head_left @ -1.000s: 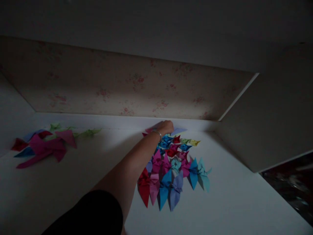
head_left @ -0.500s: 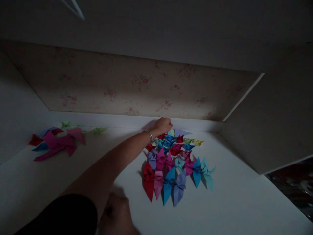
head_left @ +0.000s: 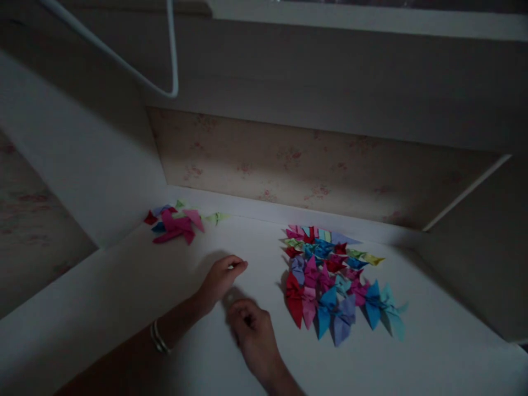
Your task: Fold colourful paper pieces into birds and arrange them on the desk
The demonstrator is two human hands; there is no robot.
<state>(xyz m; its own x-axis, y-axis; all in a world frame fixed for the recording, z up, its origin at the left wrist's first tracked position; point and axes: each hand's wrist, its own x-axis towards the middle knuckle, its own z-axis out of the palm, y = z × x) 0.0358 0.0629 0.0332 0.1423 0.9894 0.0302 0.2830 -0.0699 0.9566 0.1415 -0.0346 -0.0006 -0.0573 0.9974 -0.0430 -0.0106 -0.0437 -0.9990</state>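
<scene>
My left hand [head_left: 221, 278], with a silver bracelet at the wrist, hovers over the white surface, its fingers curled together and nothing showing in them. Just below and to its right is my right hand [head_left: 253, 333], loosely closed, also with nothing visible in it. To the right of both hands lie rows of folded paper cranes [head_left: 325, 278] in red, pink, blue, purple, green and yellow. A smaller heap of folded paper cranes [head_left: 177, 225], mostly magenta with some red, blue and light green, lies at the back left. Neither hand touches the paper.
A low white ledge [head_left: 256, 206] and a flower-patterned back panel [head_left: 264, 170] close off the white surface [head_left: 433, 357]. Side panels stand left and right. A dark overhang [head_left: 330, 93] spans above, and a white cable [head_left: 124, 66] hangs at the upper left.
My left hand has drawn back from the rear of the crane rows toward the front left. My right hand has come up beside it. The view has turned to the left.
</scene>
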